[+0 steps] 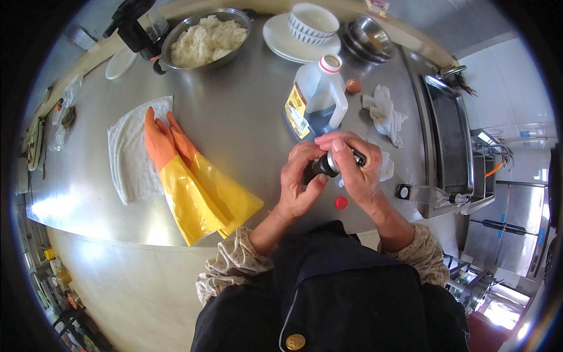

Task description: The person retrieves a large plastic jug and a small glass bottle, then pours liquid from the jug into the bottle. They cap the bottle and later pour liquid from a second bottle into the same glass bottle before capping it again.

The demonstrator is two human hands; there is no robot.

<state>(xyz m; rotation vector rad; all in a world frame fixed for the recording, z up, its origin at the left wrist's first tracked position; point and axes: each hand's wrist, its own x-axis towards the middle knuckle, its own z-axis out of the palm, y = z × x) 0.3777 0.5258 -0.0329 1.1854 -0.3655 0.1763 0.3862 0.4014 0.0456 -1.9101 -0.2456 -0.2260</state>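
Note:
Over the steel worktop, my left hand (299,182) is wrapped around a small dark bottle (324,167). My right hand (363,169) grips its silver-and-black top (334,161); fingers hide much of both parts. Just beyond my hands stands a translucent plastic jug (323,90) with dark liquid in its lower part, a handle and a label bearing writing. The jug's mouth is uncapped. A red screw cap (341,203) lies on the worktop near my right wrist. Right of it, a clear glass bottle (429,194) with black-and-silver fittings lies on its side.
Orange-and-yellow rubber gloves (193,189) lie partly on a white towel (127,154). Along the back are a steel pan of rice (209,42), plates (275,37) with bowls (313,24), and steel bowls (369,39). An egg (353,86) and crumpled cloth (385,112) lie right; beyond is a sink (486,176).

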